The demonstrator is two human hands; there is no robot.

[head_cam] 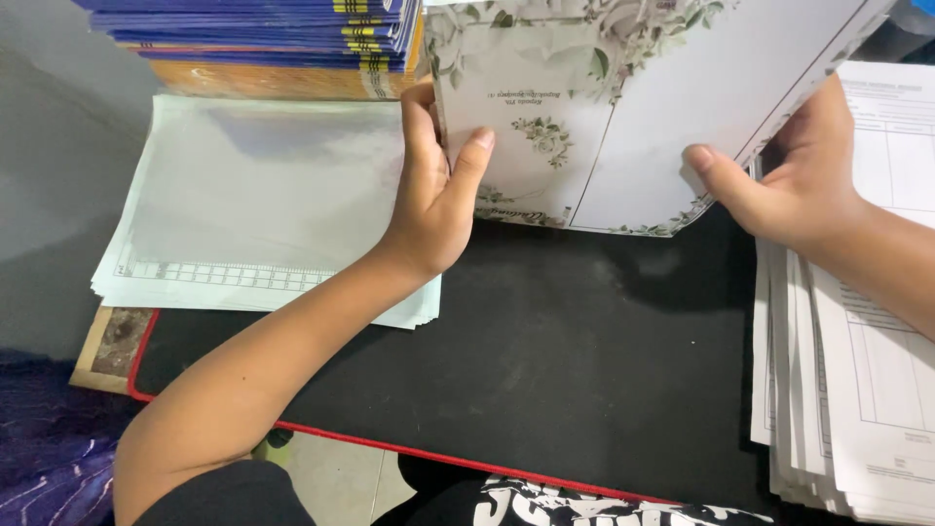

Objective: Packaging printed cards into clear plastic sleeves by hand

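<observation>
Left hand (pixel 435 200) pinches left edge of the floral card (pixel 623 117), thumb in front, fingers curled behind. Card stands upright between both hands over the black mat (pixel 545 351). Paper stack (pixel 253 205) left of the fingers, form sheets (pixel 857 370) far right. Right hand (pixel 794 175) grips card's right edge, thumb on the front.

Left forearm reaches up from the lower left, bare to a dark sleeve at the elbow, wrist bent slightly back. Left hand (pixel 433 190) is upright, thumb pressed forward and fingers tucked behind, pinching closed. Right forearm enters from the right edge, angled down. Right hand (pixel 794 175) is curled, thumb stretched left, 4 fingers hidden behind.
</observation>
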